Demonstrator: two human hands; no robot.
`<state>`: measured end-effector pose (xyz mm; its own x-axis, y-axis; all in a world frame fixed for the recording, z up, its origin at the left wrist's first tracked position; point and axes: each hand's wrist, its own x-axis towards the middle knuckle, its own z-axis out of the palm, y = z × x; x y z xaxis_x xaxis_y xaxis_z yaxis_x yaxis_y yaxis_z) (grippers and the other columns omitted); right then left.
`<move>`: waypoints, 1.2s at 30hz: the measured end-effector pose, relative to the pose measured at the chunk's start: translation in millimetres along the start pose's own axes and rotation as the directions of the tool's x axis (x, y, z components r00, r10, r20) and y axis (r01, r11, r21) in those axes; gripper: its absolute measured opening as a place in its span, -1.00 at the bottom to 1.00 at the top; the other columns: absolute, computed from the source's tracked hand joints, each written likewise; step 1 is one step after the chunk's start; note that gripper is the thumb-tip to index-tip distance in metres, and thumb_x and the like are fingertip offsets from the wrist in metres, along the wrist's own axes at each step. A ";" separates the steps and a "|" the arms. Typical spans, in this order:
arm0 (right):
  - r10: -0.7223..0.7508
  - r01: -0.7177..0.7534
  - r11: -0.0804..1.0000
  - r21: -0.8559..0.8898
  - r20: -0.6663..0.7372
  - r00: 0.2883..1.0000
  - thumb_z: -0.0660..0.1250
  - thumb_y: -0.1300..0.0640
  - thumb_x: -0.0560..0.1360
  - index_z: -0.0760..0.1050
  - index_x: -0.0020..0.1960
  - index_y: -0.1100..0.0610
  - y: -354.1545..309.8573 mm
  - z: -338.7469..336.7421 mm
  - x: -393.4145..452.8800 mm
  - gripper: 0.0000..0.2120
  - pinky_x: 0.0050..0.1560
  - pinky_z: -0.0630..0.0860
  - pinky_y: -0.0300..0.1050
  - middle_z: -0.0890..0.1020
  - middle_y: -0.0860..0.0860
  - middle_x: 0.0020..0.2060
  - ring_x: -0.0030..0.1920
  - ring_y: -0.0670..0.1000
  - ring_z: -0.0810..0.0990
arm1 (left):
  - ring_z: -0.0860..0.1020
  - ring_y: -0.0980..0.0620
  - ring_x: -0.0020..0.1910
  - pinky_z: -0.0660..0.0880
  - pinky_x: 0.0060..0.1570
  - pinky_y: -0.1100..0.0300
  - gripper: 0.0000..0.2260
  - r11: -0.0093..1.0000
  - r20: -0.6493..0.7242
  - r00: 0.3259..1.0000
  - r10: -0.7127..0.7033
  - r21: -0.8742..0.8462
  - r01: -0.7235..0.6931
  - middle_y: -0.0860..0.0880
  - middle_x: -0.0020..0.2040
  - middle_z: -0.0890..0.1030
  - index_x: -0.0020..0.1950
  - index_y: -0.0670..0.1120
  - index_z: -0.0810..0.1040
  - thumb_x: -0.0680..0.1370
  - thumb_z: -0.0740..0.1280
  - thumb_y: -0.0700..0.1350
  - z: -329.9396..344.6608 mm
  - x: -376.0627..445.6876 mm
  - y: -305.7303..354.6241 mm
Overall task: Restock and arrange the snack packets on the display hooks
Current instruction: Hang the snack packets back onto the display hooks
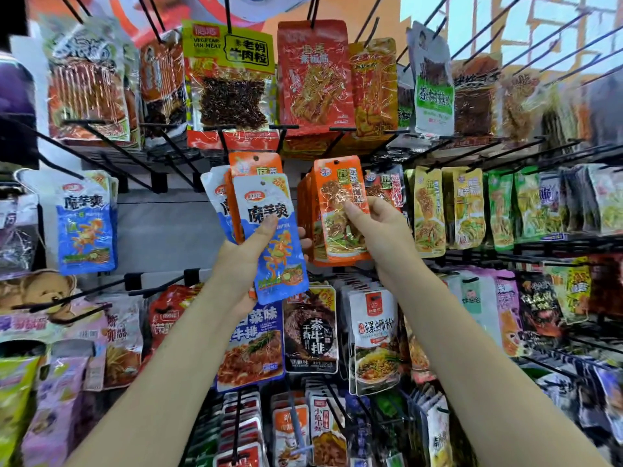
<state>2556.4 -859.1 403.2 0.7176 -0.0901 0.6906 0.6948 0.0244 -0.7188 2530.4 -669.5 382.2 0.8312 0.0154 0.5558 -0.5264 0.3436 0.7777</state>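
My left hand [247,256] grips a fanned bunch of snack packets, with a blue and white packet [273,237] in front and an orange packet [251,163] behind it. The thumb presses on the blue packet's face. My right hand [379,227] pinches the front orange packet [338,210] of a stack of like packets, thumb on its clear window. Whether that stack hangs on a hook cannot be told. Both hands are raised in front of the middle row of black display hooks [111,146].
Hanging snack packets fill the rack on all sides: a yellow-topped packet [231,75] and red packet [313,75] above, a matching blue packet [87,224] at left, yellow and green packets [465,207] at right. Bare hooks [77,296] jut out at lower left.
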 end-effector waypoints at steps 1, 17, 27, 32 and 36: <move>0.004 -0.004 1.000 -0.005 -0.004 1.000 0.32 0.10 0.64 0.52 -0.04 0.02 -2.3 -0.2 -0.2 -0.92 -0.15 0.60 -0.26 0.65 -0.08 -0.14 -0.16 -0.18 0.65 | 0.74 -0.12 -0.06 0.69 -0.16 0.00 -0.53 1.000 0.005 1.000 0.010 0.006 -0.010 -0.19 0.01 0.74 0.27 -0.21 0.60 0.44 0.39 0.02 -0.1 -0.5 -0.3; -0.174 0.210 0.937 -0.280 0.147 0.974 0.49 -0.14 0.44 0.45 0.04 0.07 -6.4 15.5 -31.1 -0.63 -0.34 0.44 -0.21 0.51 0.02 -0.27 -0.36 -0.11 0.44 | 0.73 -0.12 -0.18 0.66 -0.22 -0.02 -0.77 0.997 0.030 0.998 0.056 0.047 -0.057 -0.13 -0.09 0.75 -0.01 -0.08 0.69 0.35 0.50 -0.09 0.2 -1.5 2.3; -0.064 0.089 0.990 -0.109 0.212 0.975 0.46 0.02 0.53 0.54 0.00 -0.04 5.6 31.2 -37.8 -0.88 0.07 0.60 0.26 0.67 0.02 0.00 0.04 0.07 0.68 | 0.72 -0.17 -0.10 0.68 -0.16 -0.09 -0.75 0.999 0.056 0.998 0.020 0.030 -0.021 -0.18 0.02 0.73 0.10 -0.14 0.66 0.55 0.35 -0.02 -1.1 -12.3 9.3; -0.058 0.061 0.998 -0.011 0.192 0.980 0.37 0.12 0.59 0.54 0.04 -0.02 2.5 28.6 -36.5 -0.94 0.10 0.59 0.27 0.69 0.05 0.04 0.03 0.07 0.69 | 0.72 -0.17 -0.04 0.66 -0.09 -0.09 -0.74 0.994 -0.051 0.993 0.103 0.051 -0.100 -0.15 0.03 0.72 0.20 -0.14 0.62 0.59 0.36 -0.02 -11.1 -17.4 13.0; -0.069 0.045 0.994 0.099 0.255 0.964 0.39 0.13 0.56 0.57 0.09 0.08 -0.8 35.0 -34.6 -0.88 0.04 0.63 0.25 0.73 0.06 0.00 -0.01 0.10 0.72 | 0.73 -0.08 -0.12 0.66 -0.25 -0.01 -0.69 0.979 -0.148 0.973 0.180 0.125 -0.162 -0.05 -0.03 0.73 0.22 -0.05 0.63 0.50 0.42 0.00 -29.1 -29.2 27.3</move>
<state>2532.7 -821.2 382.7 0.6567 0.1654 0.7358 0.7274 0.1185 -0.6759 2496.9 -633.3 378.6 0.7401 0.2156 0.6369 -0.6723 0.2168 0.7078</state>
